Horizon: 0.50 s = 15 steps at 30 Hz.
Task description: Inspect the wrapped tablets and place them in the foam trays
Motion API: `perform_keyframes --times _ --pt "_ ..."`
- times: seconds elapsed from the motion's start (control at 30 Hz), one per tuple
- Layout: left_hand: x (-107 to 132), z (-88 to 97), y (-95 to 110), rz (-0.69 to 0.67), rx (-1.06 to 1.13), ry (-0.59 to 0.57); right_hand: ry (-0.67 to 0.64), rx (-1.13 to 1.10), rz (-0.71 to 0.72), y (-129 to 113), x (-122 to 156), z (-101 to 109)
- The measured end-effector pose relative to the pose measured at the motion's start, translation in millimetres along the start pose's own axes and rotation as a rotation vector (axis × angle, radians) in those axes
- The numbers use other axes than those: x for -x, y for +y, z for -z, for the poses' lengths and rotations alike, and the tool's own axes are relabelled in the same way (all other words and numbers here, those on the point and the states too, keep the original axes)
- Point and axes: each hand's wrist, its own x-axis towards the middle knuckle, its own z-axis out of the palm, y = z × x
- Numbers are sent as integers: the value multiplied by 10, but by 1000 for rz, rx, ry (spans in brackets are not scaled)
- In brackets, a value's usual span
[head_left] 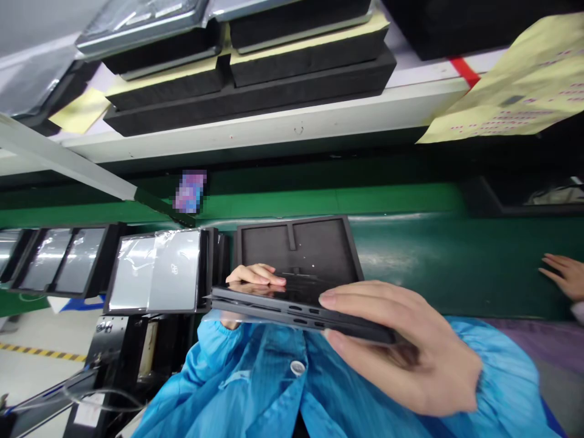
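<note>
Head view. The right hand (401, 359) closes its grip on the near edge of a dark closed laptop (292, 307), thumb on top, fingers below. The left hand (255, 277) rests its fingers flat on the far left corner, with the rest of that hand hidden behind the laptop, so I cannot tell how firmly it grips. The laptop sits level in the air over the blue sleeves (255, 377), unsupported from below.

Risk: the hold is at the edges only; a slip at the right thumb would tip it downward. Just beyond the left grip stands an empty black foam tray (333, 243); a careless swing could knock its rim. A neighbouring film-wrapped laptop (157, 274) stands left of the left grip. Another person's hand (563, 277) lies well right of the right grip.
</note>
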Motion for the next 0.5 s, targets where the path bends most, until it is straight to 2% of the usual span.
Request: perform_keyframes --times 0.17,0.27,0.37,0.43,0.5 --pt "-91 54 80 -41 -28 -120 -103 75 96 56 11 123" --pt "-197 -22 245 4 -132 -126 -199 310 235 102 35 171" --pt "-328 -192 412 -10 -398 -319 -295 483 355 106 16 90" --pt "-418 -315 491 -90 -588 -446 -277 412 380 116 24 7" --pt "-498 -389 566 -151 -721 -527 -230 235 351 156 92 -39"
